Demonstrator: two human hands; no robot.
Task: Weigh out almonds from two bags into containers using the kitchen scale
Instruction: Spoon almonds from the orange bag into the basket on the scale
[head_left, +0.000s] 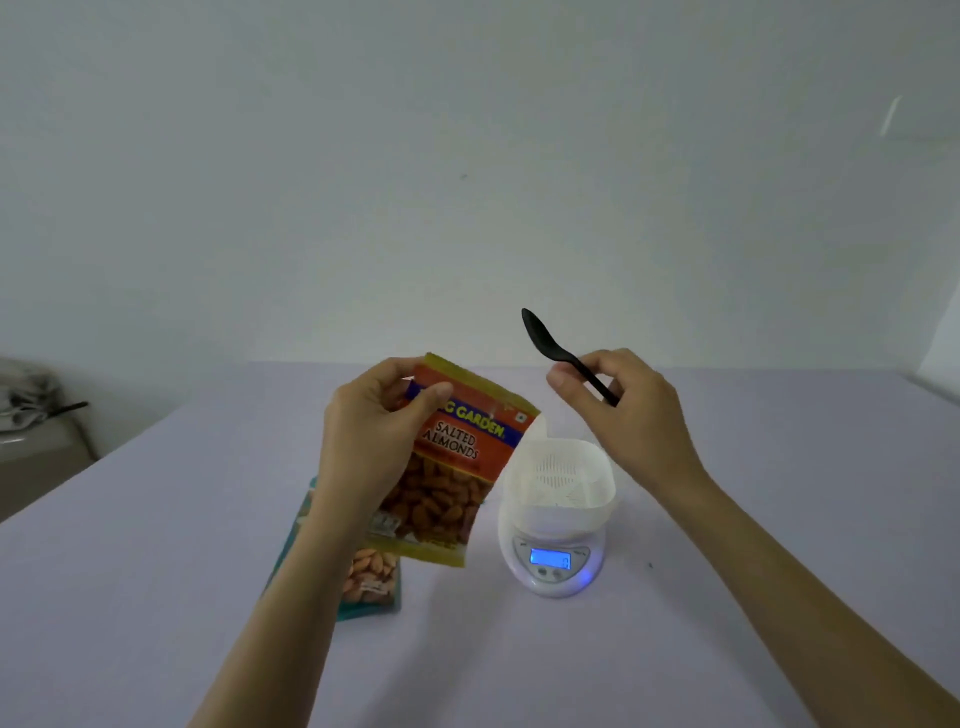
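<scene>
My left hand (371, 426) grips the upper left corner of an orange and yellow bag of salted almonds (452, 467), held tilted above the table. My right hand (623, 410) pinches the handle of a black plastic spoon (545, 338), its bowl pointing up and to the left. Below, a white kitchen scale (550, 564) with a lit blue display carries a white plastic container (563, 483). I see nothing inside the container. A second, teal bag of almonds (363, 577) lies flat on the table, partly hidden under my left forearm and the held bag.
The table (727, 571) has a pale lilac cloth and ends at a plain white wall. Off its left edge stands a low grey piece of furniture (36, 441) with crumpled cloth on top.
</scene>
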